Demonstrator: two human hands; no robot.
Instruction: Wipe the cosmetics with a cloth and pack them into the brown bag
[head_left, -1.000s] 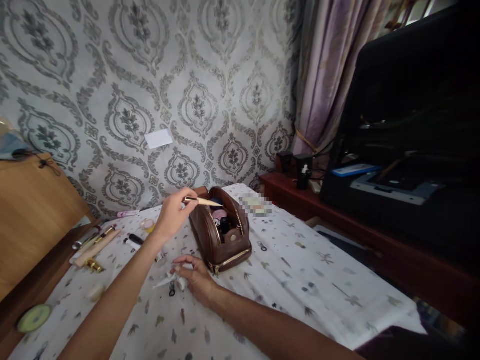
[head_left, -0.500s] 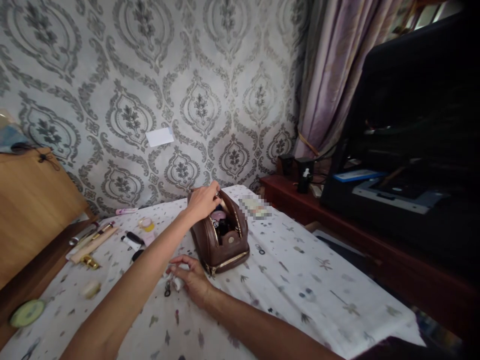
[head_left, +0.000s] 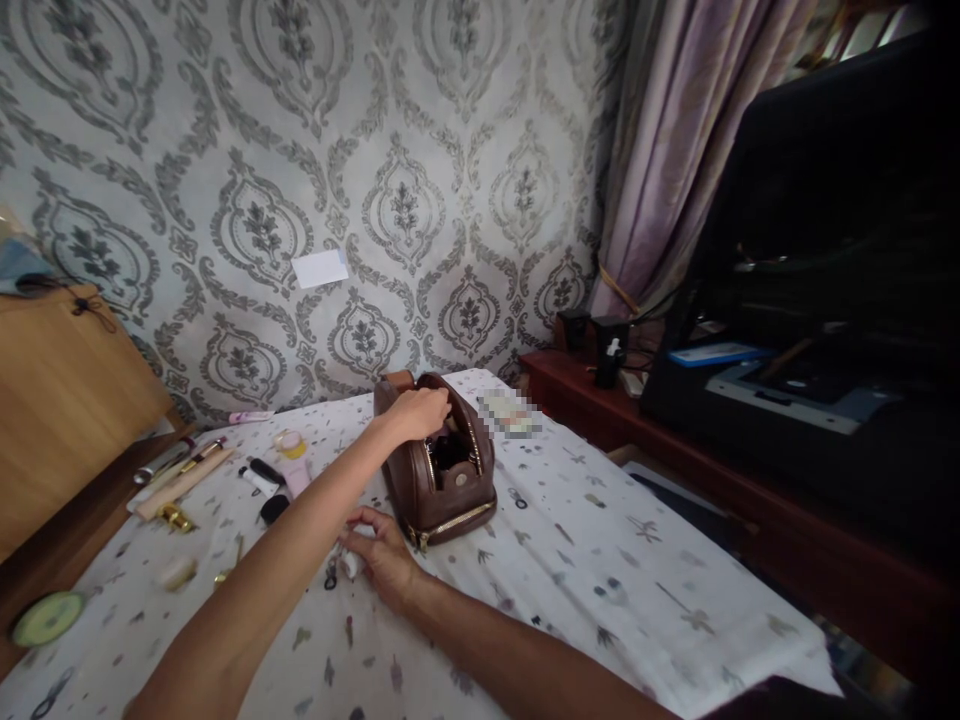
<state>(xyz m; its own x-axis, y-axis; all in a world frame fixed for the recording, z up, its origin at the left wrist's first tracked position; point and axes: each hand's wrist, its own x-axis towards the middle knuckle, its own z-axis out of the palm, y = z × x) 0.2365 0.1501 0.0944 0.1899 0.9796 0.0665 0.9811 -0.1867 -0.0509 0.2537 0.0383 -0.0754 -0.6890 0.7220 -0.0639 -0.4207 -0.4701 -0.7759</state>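
A brown leather toiletry bag stands unzipped on a patterned white cloth, its gold zips showing. My left hand reaches into the bag's top opening, fingers bent downward; the fingertips are hidden inside. The inside of the bag is dark, and its contents are hard to make out. My right hand rests on the cloth at the bag's front left, thumb and fingers closed on a small white object that is partly covered. Left of my forearm lie a black round cap, a pink tube and a yellow-filled jar.
Farther left are brushes, a gold clip, a pale round item and a green round lid. A blurred flat item lies right of the bag. A dark screen stands on the right-hand wooden desk.
My left hand has shifted right and deeper over the bag's opening. A pinkish item seen inside the bag before no longer shows. My right hand stays nearly in place.
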